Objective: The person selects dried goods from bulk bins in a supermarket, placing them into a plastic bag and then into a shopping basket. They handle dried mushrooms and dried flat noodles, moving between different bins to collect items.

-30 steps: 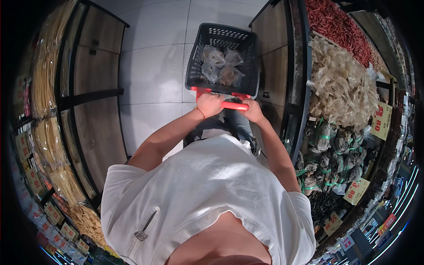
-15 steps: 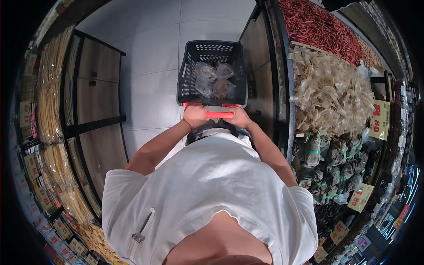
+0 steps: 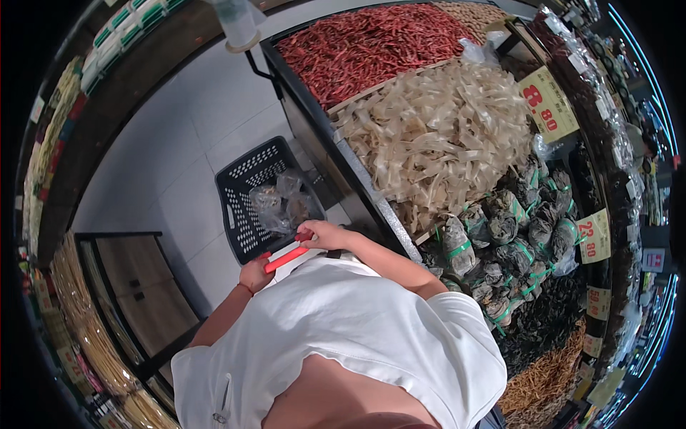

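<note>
A dark perforated shopping basket [image 3: 227,214] with a red push handle [image 3: 287,259] stands tilted across the view in front of me. My left hand [image 3: 254,274] is closed round the handle's left end. Toward its right end, my right hand [image 3: 323,235] grips with curled fingers, close to the basket's near rim. Inside the basket lie several knotted clear plastic bags [image 3: 277,205]; their brownish contents are hard to make out.
To my right, a dark-edged bin display holds dried red chillies [image 3: 379,44], pale translucent dried strips [image 3: 443,136], dark bundles with green ties [image 3: 516,239] and price cards [image 3: 549,104]. A wooden cabinet [image 3: 139,282] and packaged dried sticks [image 3: 82,314] stand left. Pale floor tiles [image 3: 168,171] run between.
My view has turned to the right, so the bins fill more of it and the basket appears lower and further left, slanted. Both hands stay on the handle.
</note>
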The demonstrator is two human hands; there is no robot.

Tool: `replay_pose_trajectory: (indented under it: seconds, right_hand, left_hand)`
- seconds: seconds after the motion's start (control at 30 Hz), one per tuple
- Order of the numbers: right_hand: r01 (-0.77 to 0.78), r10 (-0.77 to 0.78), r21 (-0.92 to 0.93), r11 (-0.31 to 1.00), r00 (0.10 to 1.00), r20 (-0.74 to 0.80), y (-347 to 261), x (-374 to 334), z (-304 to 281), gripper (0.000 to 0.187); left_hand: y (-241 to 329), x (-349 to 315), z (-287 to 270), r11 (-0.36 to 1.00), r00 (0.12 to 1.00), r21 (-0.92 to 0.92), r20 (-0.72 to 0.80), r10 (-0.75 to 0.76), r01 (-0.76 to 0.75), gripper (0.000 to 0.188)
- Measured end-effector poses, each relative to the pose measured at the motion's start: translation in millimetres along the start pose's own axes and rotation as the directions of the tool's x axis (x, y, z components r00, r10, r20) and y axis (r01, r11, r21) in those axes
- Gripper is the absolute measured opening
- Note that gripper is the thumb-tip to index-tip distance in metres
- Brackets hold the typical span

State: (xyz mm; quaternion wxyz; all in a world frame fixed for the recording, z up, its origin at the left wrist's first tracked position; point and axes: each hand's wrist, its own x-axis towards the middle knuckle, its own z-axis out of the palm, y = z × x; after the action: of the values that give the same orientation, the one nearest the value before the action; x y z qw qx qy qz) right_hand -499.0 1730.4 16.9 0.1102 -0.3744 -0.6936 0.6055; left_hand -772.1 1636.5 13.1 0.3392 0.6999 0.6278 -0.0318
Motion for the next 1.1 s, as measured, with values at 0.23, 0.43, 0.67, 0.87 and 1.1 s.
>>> replay_pose_trajectory:
  seconds: [0.23,0.43,0.67,0.87,1.1]
  right_hand:
    - [0.177,-0.075,0.076,0.981,0.713,-0.697,-82.7,-116.6,-170.1,0.028]
    - [0.324,0.102,0.073,0.943,-0.073,-0.992,-45.9,-263.5,-382.6,0.037]
    - [-0.112,0.219,0.476,0.872,-0.781,-0.585,149.9,-451.5,-523.1,0.028]
    - [0.039,0.5,0.56,0.828,-0.503,-0.705,132.7,-357.6,-514.5,0.028]
    - [-0.056,0.286,0.461,0.886,-0.716,-0.637,129.5,-373.5,-513.8,0.022]
  left_hand:
    - [1.9,43.5,-22.8,0.998,0.964,-0.018,0.257,-0.061,0.068,0.021]
    - [35.6,83.8,-55.5,0.999,0.961,-0.022,0.277,-0.017,0.024,0.022]
    - [84.3,163.5,-69.4,0.992,0.92,-0.023,0.374,0.122,-0.122,0.022]
    - [89.7,145.0,-85.6,1.0,0.937,-0.002,0.35,0.004,-0.003,0.023]
    - [93.3,147.8,-90.9,1.0,0.931,0.007,0.364,-0.001,-0.002,0.023]
